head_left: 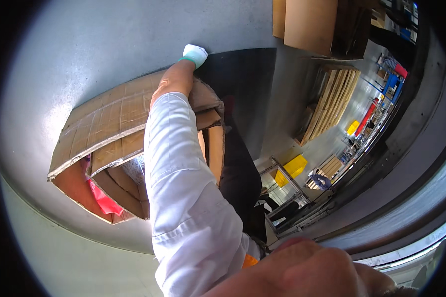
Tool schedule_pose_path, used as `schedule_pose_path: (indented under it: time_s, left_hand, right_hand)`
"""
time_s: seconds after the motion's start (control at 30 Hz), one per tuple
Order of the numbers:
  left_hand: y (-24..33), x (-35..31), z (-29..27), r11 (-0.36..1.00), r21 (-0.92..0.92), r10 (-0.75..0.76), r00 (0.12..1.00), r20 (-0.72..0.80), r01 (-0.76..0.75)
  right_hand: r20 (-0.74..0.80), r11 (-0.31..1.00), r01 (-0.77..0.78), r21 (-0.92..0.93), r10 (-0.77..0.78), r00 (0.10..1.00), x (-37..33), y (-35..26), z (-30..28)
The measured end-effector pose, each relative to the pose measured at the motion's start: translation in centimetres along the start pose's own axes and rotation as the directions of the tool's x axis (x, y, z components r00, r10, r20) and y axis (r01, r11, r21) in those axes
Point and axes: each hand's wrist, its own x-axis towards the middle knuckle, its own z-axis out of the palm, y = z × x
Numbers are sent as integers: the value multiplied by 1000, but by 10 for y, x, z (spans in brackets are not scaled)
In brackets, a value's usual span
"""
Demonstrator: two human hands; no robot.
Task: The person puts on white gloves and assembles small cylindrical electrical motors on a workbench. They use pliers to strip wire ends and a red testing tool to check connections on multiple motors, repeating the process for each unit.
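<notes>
Across the middle of the head view reaches my left arm in a white sleeve. At its end, my left hand (194,55) wears a white glove with a green cuff. It is at the far edge of a worn, open cardboard box (104,114), and its fingers cannot be made out. My forearm crosses over the box and hides part of its inside. Between the near flaps shows a piece of bright red material (104,199). Deeper in lies something whitish and shiny (135,168), partly covered by my sleeve. My right hand is out of view.
A dark mat (250,74) lies on the grey floor beyond the box. Further right are large cardboard boxes (309,27), a wooden pallet (334,99), a yellow bin (293,168) and a metal frame (282,185). My dark-trousered leg (240,171) is beside the box.
</notes>
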Motion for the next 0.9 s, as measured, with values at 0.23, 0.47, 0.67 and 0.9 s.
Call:
schedule_pose_path:
  time_s: [0.23,0.47,0.67,0.9]
  left_hand:
    - [-27,-18,-27,830,-540,-243,962,-127,139]
    - [18,-287,-186,438,-714,251,837,-486,-546]
    - [24,-477,-65,819,-433,166,878,-449,-376]
    - [51,-510,63,972,-184,-220,849,-481,147]
  right_hand:
    - [-5,999,12,38,-11,1000,5,-3,4]
    - [107,915,375,150,-392,914,83,-20,2]
    - [61,904,309,295,-340,938,84,-35,-2]
    - [-291,842,426,330,-338,895,79,-24,18]
